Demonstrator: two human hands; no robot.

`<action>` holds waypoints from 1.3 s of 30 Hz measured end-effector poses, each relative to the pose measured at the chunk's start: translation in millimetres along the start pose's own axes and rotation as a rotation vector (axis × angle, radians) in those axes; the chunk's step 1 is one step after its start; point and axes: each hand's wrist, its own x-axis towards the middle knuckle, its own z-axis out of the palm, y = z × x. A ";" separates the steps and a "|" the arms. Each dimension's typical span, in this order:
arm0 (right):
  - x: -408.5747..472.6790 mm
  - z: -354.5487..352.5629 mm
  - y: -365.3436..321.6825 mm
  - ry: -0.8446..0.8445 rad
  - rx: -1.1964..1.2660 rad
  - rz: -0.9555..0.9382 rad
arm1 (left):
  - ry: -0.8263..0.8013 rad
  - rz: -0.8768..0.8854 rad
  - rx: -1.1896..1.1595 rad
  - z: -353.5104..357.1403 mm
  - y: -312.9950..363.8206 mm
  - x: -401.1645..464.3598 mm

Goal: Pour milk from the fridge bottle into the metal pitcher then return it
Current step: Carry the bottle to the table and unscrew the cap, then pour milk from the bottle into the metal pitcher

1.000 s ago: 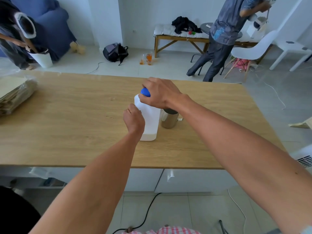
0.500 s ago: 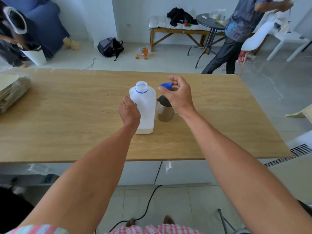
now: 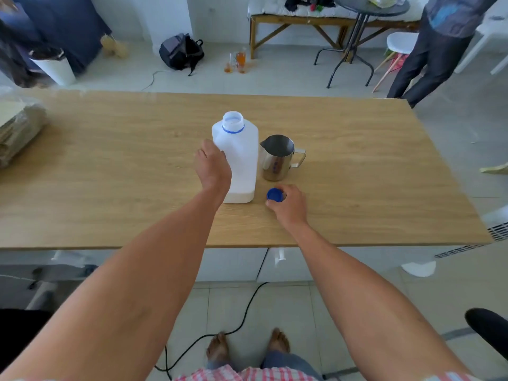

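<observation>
A white plastic milk bottle (image 3: 242, 158) stands upright in the middle of the wooden table (image 3: 110, 171), its mouth uncapped with a blue ring around the neck. A shallow layer of milk shows at its bottom. My left hand (image 3: 213, 167) grips the bottle's left side. Right beside the bottle stands the metal pitcher (image 3: 276, 158), handle pointing right. In front of the pitcher my right hand (image 3: 288, 204) pinches the blue cap (image 3: 274, 194) down at the table surface.
A stack of plastic-wrapped packets (image 3: 19, 130) lies at the table's left edge. Beyond the table a person (image 3: 439, 48) stands at the right near a round black table (image 3: 357, 28); a backpack (image 3: 181, 52) and glasses sit on the floor.
My right hand unscrewed the blue cap from the bottle, carried it right and then down to the table in front of the pitcher. My left hand kept its hold on the bottle.
</observation>
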 end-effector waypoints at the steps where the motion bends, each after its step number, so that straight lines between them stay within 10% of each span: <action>1: 0.1 2.3 0.7 0.000 -0.023 0.005 | -0.001 0.004 0.001 0.0 -0.1 -0.1; 17: 29.6 -51.7 -50.1 0.195 0.108 -0.040 | 0.017 0.014 -0.006 -0.1 0.7 -3.3; 24: 85.7 -71.3 -60.4 -0.090 -0.034 0.158 | 0.013 -0.016 -0.036 0.3 -1.3 -2.0; 39: 47.7 -58.6 -54.4 -0.151 0.342 0.262 | -0.016 -0.044 -0.010 -3.1 8.4 0.3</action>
